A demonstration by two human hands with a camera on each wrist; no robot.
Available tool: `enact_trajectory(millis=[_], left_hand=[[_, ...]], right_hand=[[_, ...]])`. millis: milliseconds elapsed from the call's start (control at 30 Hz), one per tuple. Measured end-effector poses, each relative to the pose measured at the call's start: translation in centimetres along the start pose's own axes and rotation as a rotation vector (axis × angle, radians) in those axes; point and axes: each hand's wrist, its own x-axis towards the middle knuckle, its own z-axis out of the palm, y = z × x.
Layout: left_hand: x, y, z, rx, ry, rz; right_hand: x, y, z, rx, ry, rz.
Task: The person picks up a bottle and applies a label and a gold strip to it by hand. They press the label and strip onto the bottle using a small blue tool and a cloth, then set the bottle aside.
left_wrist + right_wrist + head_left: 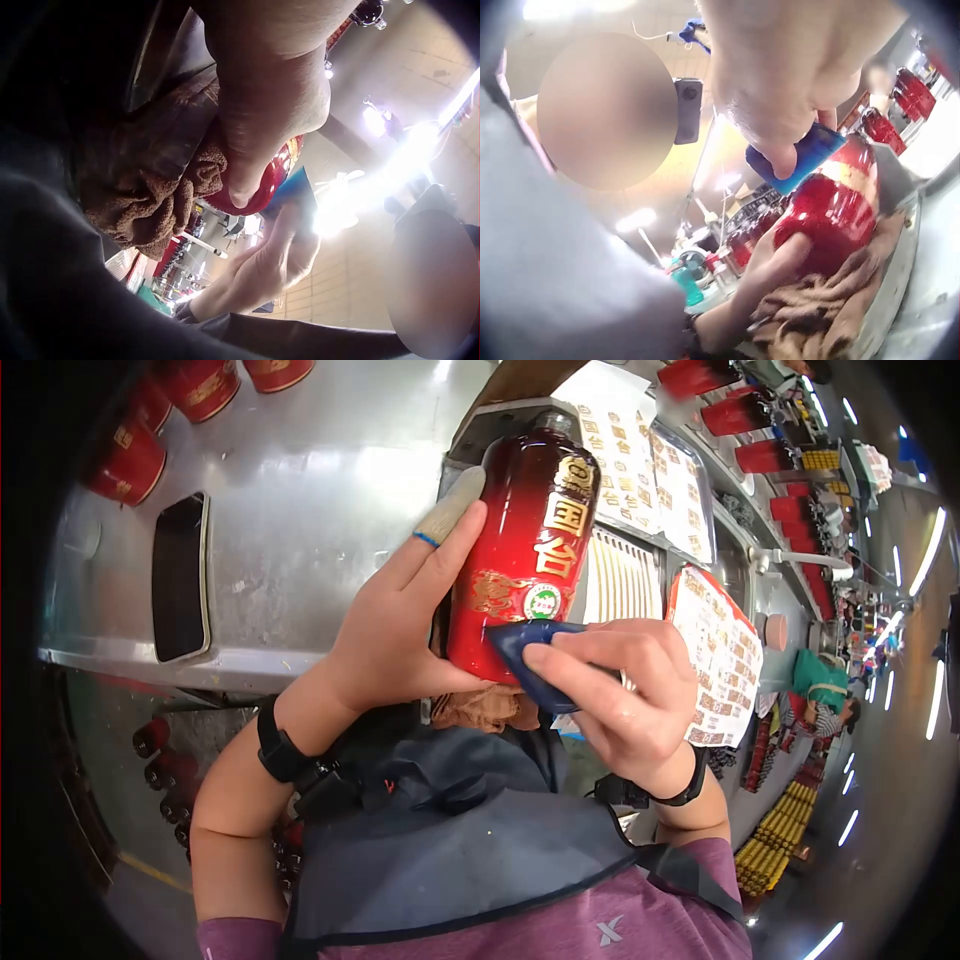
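A glossy red bottle (505, 550), dark toward its neck and marked with gold characters, lies tilted with its neck pointing away from me. My left hand (385, 615) holds it from the left, thumb across the base and fingers along the side. One finger wears a pale cover (450, 508) with a blue edge. Between thumb and fingers, my right hand (640, 685) pinches a flexible blue scraper (530, 660). Its edge meets the lower front of the bottle, just below a round green-and-white label (541, 601). A crumpled brown cloth (810, 311) lies under the bottle's base.
A dark-screened phone (182, 578) lies on the metal table (290, 530) at left. Red containers (125, 460) stand at the far left corner. Sheets of gold decals (715, 660) spread to the right of the bottle. More red bottles (735, 410) line the far right.
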Motion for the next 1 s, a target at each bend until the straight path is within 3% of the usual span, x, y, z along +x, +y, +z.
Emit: enact_trajectory(millis=[133,267,333,400,500,667,733,833,933,1000], left_hand=[[0.1,0.1,0.0,-0.018,-0.029,0.008],[0.0,0.3,-0.3,0.011,-0.071,-0.01],[-0.4,0.5,-0.1,0.055,-0.068,0.003],[-0.7,0.5,-0.2,0.133,-0.128,-0.069],[-0.7,0.0,-0.7,0.127,-0.163,-0.019],[-0.8,0.4,-0.4,0.128,-0.186,0.004],[-0.8,0.4,-0.5,0.124,-0.232,0.011],[-0.8,0.6,0.1,-0.011,-0.241,-0.126],[-0.3,1.3,0.3,0.036,-0.231,-0.059],[-0.3,1.5,0.2,0.015,-0.254,-0.076]], right_hand=[[-0.2,1.7,-0.4,-0.063,0.057,0.036],[-0.4,1.1,-0.6,0.078,0.036,0.069],[-0.4,1.4,-0.9,0.037,0.045,0.19],[-0.6,1.1,-0.5,0.244,0.059,0.223],[0.2,0.9,0.6,0.441,0.083,0.474],[-4.4,3.8,1.7,0.75,0.104,0.912],[-4.8,3.9,1.4,0.693,0.17,0.907],[-4.4,3.2,1.4,0.663,0.256,0.83],[-3.8,2.6,2.0,0.772,0.223,0.729],[-6.1,4.4,3.4,0.681,0.211,0.84]])
